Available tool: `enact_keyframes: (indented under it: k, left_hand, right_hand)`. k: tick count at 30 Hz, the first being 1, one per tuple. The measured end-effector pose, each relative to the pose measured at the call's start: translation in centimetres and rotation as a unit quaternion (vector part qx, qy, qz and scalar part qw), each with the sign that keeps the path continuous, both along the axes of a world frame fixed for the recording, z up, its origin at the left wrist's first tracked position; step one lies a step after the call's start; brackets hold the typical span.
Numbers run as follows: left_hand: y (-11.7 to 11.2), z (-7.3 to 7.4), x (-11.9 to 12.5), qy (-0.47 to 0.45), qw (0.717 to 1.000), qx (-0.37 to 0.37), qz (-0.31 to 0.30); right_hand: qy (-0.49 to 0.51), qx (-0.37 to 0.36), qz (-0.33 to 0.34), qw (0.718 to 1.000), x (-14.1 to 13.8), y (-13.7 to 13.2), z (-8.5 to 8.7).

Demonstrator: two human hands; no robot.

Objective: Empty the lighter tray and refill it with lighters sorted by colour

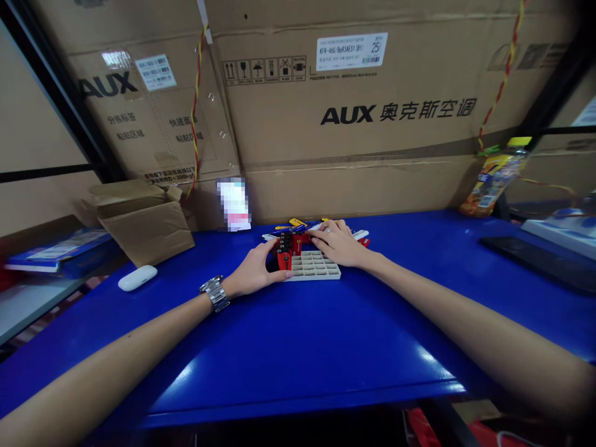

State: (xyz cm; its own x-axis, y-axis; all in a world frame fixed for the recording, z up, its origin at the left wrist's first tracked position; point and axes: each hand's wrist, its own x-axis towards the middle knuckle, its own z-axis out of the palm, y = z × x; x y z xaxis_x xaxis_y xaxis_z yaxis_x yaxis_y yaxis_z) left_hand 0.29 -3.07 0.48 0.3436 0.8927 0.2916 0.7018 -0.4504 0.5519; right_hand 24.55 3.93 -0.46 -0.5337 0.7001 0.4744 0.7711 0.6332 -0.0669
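The tray (319, 268) is a pale, off-white grid of small rectangular compartments, lying flat on the table (302, 347); most of the compartments in view have nothing in them. Red pieces (284, 262) with black tops stand upright in a row along its left side, and another red piece (298, 244) is near its back edge. Behind it, loose pieces (298, 223) in yellow, blue, white and red lie scattered, partly hidden, their exact shapes too small to tell.

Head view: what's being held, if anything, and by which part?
The left hand seems to hold the grid tray by its left end, thumb near the front corner. Whether the right hand holds anything cannot be told.
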Motion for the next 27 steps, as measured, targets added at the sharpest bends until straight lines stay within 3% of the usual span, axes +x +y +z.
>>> enact_keyframes:
  k: [4, 13, 17, 19, 23, 25, 27]
  left_hand:
    - [-0.1, 0.0, 0.0, 0.004, 1.000, -0.003, 0.002]
    - [-0.2, 0.3, 0.1, 0.007, 1.000, -0.001, -0.012]
    - [-0.3, 0.2, 0.2, 0.008, 1.000, 0.006, -0.015]
    - [-0.3, 0.2, 0.2, 0.010, 1.000, 0.006, -0.012]
    - [-0.3, 0.2, 0.1, 0.014, 1.000, -0.001, 0.004]
    - [-0.2, 0.1, 0.1, 0.013, 1.000, -0.002, 0.001]
    - [-0.2, 0.1, 0.0, 0.012, 1.000, 0.001, -0.007]
  right_hand:
    - [-0.029, -0.021, -0.055, 0.998, -0.4, -0.3, 0.1]
    - [-0.020, 0.012, -0.043, 0.999, -1.0, -1.1, 1.2]
    - [0.087, -0.017, -0.044, 0.995, -1.0, -0.8, 1.4]
    - [0.216, -0.072, -0.050, 0.973, -0.8, -0.5, 1.5]
    - [0.440, -0.189, 0.005, 0.878, -0.6, -0.1, 1.8]
    - [0.471, -0.219, 0.055, 0.853, -0.6, -0.2, 1.8]
    - [0.449, -0.236, 0.101, 0.856, -0.6, -0.4, 1.7]
